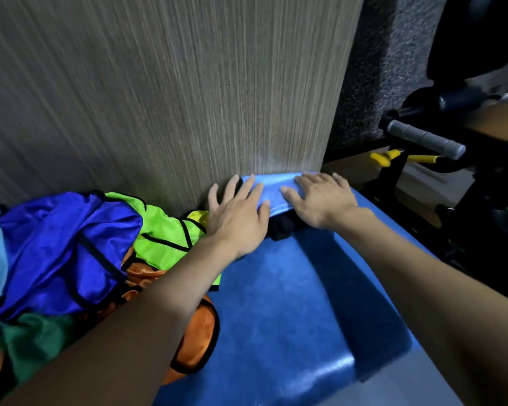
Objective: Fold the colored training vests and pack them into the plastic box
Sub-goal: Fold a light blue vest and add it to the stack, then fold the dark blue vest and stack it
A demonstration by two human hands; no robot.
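A light blue vest (pixel 276 189) with black trim lies at the far end of a blue padded surface (pixel 291 303), against a wood-grain wall. My left hand (pixel 235 212) lies flat on its left part, fingers spread. My right hand (pixel 320 197) presses flat on its right part. A dark fold of fabric (pixel 285 227) shows under the vest between my hands. To the left lies a heap of loose vests: a royal blue one (pixel 59 244), a neon green one (pixel 165 230), an orange one (pixel 200 332) and a dark green one (pixel 33 338). No plastic box is in view.
The wood-grain wall (pixel 159 98) rises straight behind the surface. On the right stands black exercise equipment with a grey foam handle (pixel 423 139) and yellow parts (pixel 384 158). Grey carpet (pixel 393 54) shows beyond it.
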